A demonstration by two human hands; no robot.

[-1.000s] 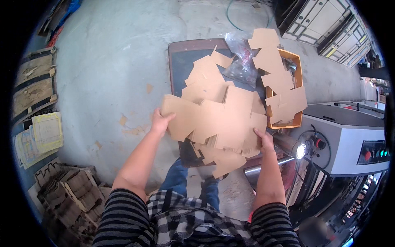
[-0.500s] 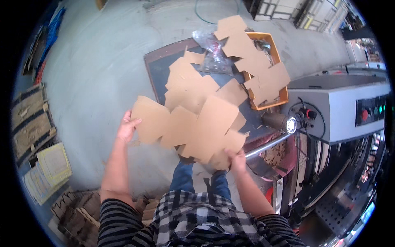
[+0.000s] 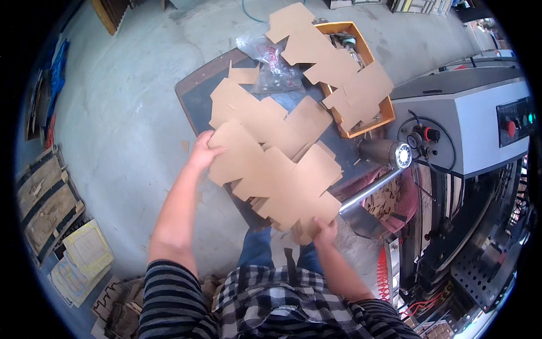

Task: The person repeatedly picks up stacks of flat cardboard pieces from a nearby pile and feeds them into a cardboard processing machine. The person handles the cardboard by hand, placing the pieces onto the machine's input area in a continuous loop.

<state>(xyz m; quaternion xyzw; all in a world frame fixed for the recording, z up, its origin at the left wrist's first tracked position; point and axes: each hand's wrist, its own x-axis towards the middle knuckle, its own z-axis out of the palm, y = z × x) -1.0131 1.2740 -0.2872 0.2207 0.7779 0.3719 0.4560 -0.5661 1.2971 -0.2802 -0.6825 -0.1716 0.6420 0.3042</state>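
Swung toward the dark table's (image 3: 195, 99) near edge, the cardboard blanks (image 3: 276, 181) (a flat stack) sit pinched between left hand (image 3: 202, 151) and right hand (image 3: 324, 230), fingers curled round the edges

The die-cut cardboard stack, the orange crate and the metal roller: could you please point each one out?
die-cut cardboard stack (image 3: 271, 175), head view, middle of the top sheet.
orange crate (image 3: 370, 125), head view, its near rim.
metal roller (image 3: 370, 191), head view, middle of the shiny bar.
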